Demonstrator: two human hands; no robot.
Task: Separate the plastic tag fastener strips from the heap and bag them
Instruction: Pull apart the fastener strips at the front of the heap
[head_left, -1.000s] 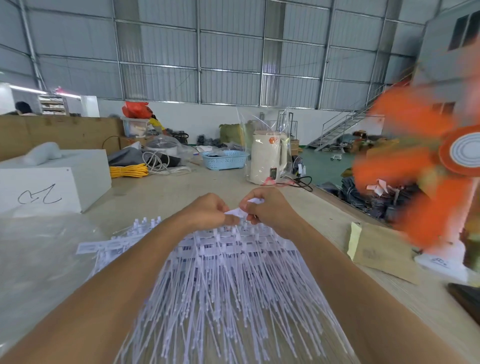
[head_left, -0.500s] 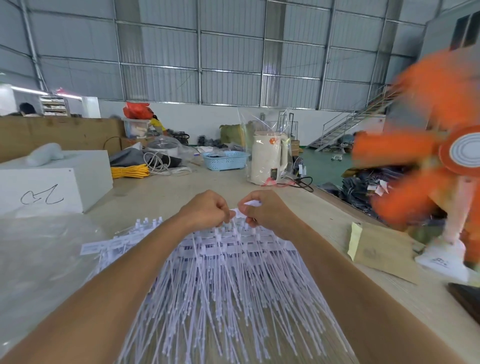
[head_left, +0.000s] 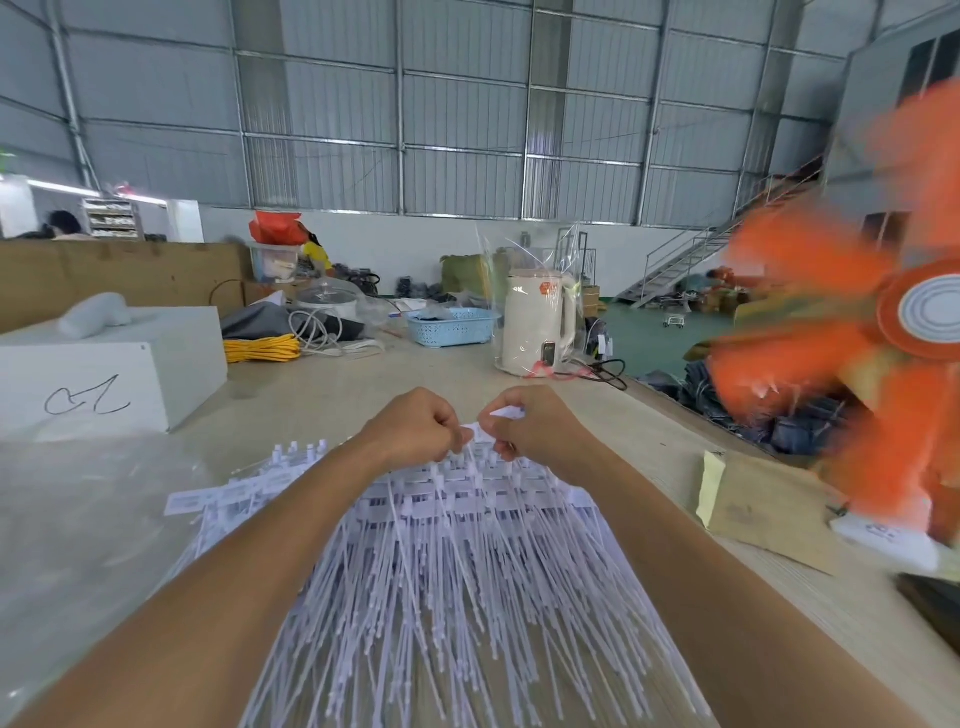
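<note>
A heap of white plastic tag fastener strips (head_left: 457, 561) fans out toward me on the table, header bars at the far end. My left hand (head_left: 415, 423) and my right hand (head_left: 530, 421) meet at the far edge of the heap, knuckles up. Both pinch the header of one fastener strip (head_left: 475, 431) between fingers and thumb. A clear plastic bag (head_left: 78, 509) lies flat on the table to the left, partly under the heap's edge.
A white box (head_left: 104, 374) stands at the left. A spinning orange fan (head_left: 883, 332) runs close at the right, near a brown envelope (head_left: 769, 509). A bagged white kettle (head_left: 535, 327), a blue basket (head_left: 452, 325) and yellow cable (head_left: 262, 348) sit further back.
Both hands have stayed at the far end of the heap, shifting only slightly while working the same strip header. The fan blades keep turning.
</note>
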